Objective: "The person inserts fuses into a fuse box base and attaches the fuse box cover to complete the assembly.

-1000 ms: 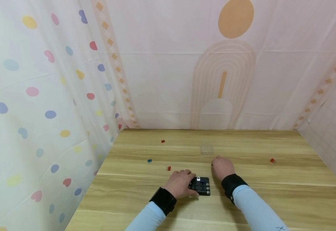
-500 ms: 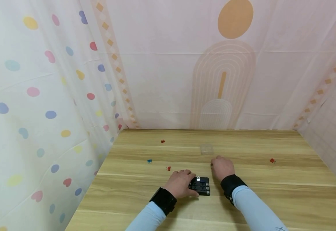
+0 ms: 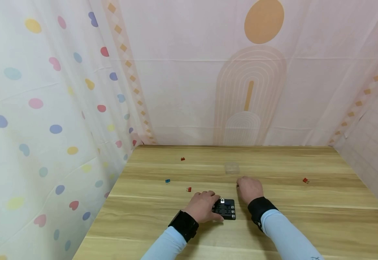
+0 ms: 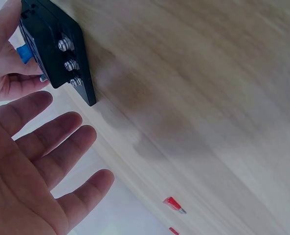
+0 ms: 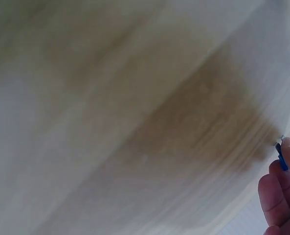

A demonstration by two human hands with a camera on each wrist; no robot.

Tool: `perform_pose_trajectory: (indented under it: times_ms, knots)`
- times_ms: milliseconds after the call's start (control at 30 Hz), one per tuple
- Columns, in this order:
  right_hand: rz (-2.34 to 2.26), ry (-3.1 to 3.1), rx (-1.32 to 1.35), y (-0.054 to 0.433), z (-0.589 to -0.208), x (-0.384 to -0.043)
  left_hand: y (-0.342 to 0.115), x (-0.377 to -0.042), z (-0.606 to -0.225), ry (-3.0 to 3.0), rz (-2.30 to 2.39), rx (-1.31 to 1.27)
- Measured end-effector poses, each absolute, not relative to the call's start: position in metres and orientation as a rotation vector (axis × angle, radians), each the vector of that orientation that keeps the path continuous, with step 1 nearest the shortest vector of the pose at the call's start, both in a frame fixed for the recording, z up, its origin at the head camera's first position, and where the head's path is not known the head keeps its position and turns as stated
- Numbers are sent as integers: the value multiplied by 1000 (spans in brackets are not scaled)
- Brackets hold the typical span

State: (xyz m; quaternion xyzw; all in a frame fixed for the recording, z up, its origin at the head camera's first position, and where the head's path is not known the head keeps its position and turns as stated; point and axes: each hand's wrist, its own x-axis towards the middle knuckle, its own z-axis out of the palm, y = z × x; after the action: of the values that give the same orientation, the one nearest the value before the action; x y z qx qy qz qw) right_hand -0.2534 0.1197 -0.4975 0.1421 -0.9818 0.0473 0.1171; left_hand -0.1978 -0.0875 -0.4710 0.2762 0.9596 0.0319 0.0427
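A black fuse box [image 3: 228, 213] with metal screw terminals lies on the wooden table. My left hand [image 3: 202, 207] holds it by its left end, thumb at the near edge and index fingertip at the far edge. In the left wrist view the other left fingers spread out past the fuse box [image 4: 54, 49], and a blue fuse [image 4: 25, 53] shows beside its top face. Just right of and beyond the box is my right hand [image 3: 250, 189]. It pinches a small blue blade fuse [image 5: 281, 157] between thumb and index finger, metal prongs showing.
To the left lie a blue fuse [image 3: 167, 181], a red fuse [image 3: 189, 189] and a farther red fuse [image 3: 183, 159]. Another red fuse [image 3: 306, 180] is off to the right. A clear plastic cover [image 3: 232, 168] lies behind the hands. Patterned curtains [image 3: 182, 101] border the table.
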Motion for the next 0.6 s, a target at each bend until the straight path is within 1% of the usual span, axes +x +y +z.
perform_pose_trajectory:
  times_ms: [600]
  knots:
    - [388,-2884,365,124,-489,-250,-85,-198,-471,2938,100,791]
